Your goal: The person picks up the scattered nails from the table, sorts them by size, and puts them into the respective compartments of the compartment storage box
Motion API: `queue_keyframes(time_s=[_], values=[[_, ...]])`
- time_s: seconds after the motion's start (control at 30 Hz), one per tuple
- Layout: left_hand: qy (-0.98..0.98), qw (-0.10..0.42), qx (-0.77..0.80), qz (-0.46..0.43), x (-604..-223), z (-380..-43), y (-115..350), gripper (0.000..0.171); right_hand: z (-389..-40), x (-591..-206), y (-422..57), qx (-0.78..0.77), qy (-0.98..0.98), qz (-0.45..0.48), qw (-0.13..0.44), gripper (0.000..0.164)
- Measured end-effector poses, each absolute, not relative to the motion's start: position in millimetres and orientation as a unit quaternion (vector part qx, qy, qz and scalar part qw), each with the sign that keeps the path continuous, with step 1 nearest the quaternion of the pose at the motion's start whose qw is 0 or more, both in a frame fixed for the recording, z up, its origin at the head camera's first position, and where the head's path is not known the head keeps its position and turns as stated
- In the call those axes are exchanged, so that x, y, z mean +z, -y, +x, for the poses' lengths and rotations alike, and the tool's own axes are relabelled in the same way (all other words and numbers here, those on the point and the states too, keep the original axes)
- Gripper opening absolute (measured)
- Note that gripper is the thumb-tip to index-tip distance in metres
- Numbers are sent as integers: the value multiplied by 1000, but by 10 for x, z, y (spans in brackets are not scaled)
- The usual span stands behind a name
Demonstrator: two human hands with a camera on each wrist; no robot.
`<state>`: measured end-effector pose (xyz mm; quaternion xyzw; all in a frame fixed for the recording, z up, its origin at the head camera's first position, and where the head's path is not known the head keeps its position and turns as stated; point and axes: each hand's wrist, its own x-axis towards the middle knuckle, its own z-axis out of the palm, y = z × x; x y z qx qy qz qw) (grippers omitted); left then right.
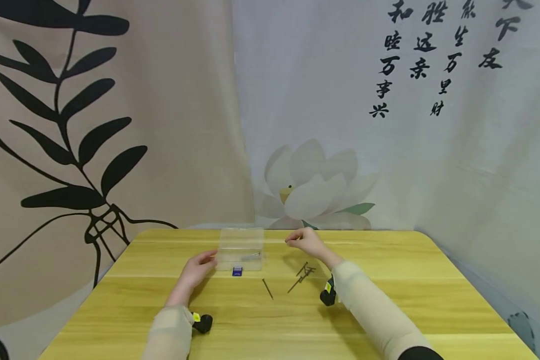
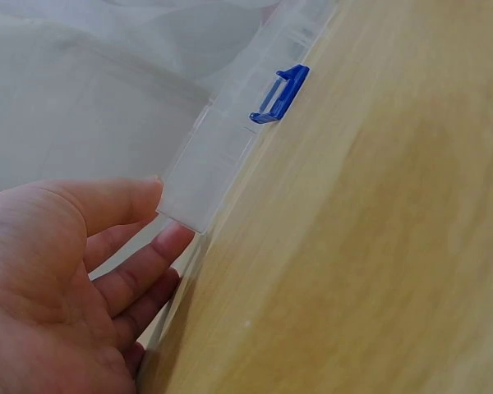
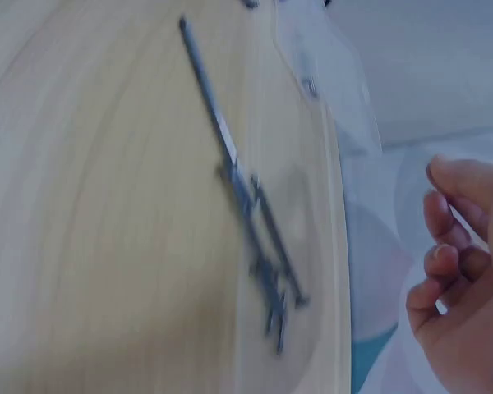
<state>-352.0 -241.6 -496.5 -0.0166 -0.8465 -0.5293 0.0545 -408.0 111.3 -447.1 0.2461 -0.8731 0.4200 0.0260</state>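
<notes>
A clear plastic box (image 1: pixel 227 260) stands with its lid (image 1: pixel 241 237) raised at the back and a blue latch (image 1: pixel 237 271) on its front. Inside lies a silvery screw (image 1: pixel 251 256). My left hand (image 1: pixel 199 270) holds the box's left end, its thumb and fingertips at the corner in the left wrist view. To the right of the box, my right hand (image 1: pixel 309 243) is raised over the table's back edge. Its fingers are loosely bent, and nothing shows between them. Below it lies a small pile of dark screws (image 3: pixel 251 213). One separate screw (image 1: pixel 267 289) lies nearer the front.
The wood-grain table (image 1: pixel 261 330) ends just behind the box, at a hanging cloth (image 1: pixel 198 150) with printed leaves, a flower and writing. Each wrist wears a small black camera, one on the left (image 1: pixel 202 323) and one on the right (image 1: pixel 328 292).
</notes>
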Motion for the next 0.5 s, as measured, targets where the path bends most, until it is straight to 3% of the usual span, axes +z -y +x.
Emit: queue_keyframes(time_s=[0.23, 0.5], values=[[844, 47, -534, -7, -4969, -3538, 2420, 40, -4107, -4605, -1462, 435, 878, 200, -13, 19], [842, 47, -537, -7, -4961, -3539, 2398, 40, -4045, -4726, -1711, 449, 866, 212, -57, 21]])
